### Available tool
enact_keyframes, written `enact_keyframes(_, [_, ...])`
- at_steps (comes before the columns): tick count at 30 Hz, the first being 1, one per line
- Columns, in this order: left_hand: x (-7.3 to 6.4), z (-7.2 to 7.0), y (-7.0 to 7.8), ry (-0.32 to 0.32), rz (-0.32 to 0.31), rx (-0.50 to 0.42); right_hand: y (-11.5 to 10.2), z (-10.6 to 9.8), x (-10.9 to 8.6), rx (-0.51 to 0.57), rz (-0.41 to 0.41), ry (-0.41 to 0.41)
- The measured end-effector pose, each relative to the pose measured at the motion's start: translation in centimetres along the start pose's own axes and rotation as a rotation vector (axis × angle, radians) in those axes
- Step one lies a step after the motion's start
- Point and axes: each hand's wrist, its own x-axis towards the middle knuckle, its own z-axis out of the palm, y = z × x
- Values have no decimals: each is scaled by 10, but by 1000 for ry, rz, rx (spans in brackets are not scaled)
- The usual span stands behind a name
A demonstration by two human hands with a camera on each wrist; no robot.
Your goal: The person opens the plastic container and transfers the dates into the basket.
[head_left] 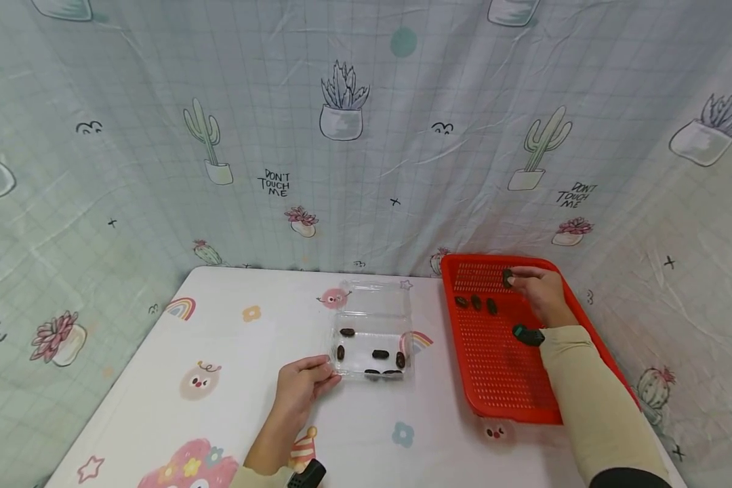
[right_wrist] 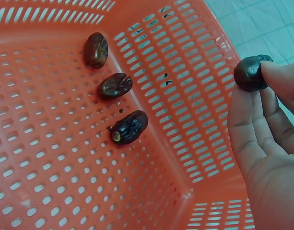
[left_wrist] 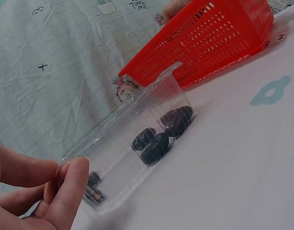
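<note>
Dark, wrinkled dates lie in a clear plastic box (head_left: 361, 344) whose lid (head_left: 375, 298) is folded back. My left hand (head_left: 305, 383) pinches the box's near left corner between thumb and fingers; the left wrist view shows several dates (left_wrist: 155, 149) through its wall. Over the far end of a red perforated basket (head_left: 500, 379), my right hand (head_left: 544, 298) holds one date (right_wrist: 252, 73) between thumb and fingertips. Three more dates lie in a row on the basket floor, the nearest to the hand being a dark one (right_wrist: 129, 127).
The basket stands at the right of the white patterned table (head_left: 219, 346), against a hanging cloth (head_left: 366, 169) printed with cacti. The box sits left of the basket with a strip of tabletop between them.
</note>
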Motion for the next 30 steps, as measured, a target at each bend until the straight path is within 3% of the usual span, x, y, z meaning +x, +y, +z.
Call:
enact_keyframes(12, [-1, -1, 1, 0, -4, 7, 12, -3, 5, 12, 55, 71])
enact_keyframes(21, [-1, 0, -1, -13, -11, 4, 25, -7, 5, -101, 146, 105])
enact_keyframes(30, [-1, -1, 0, -4, -3, 5, 37, -12, 10, -238, 138, 113])
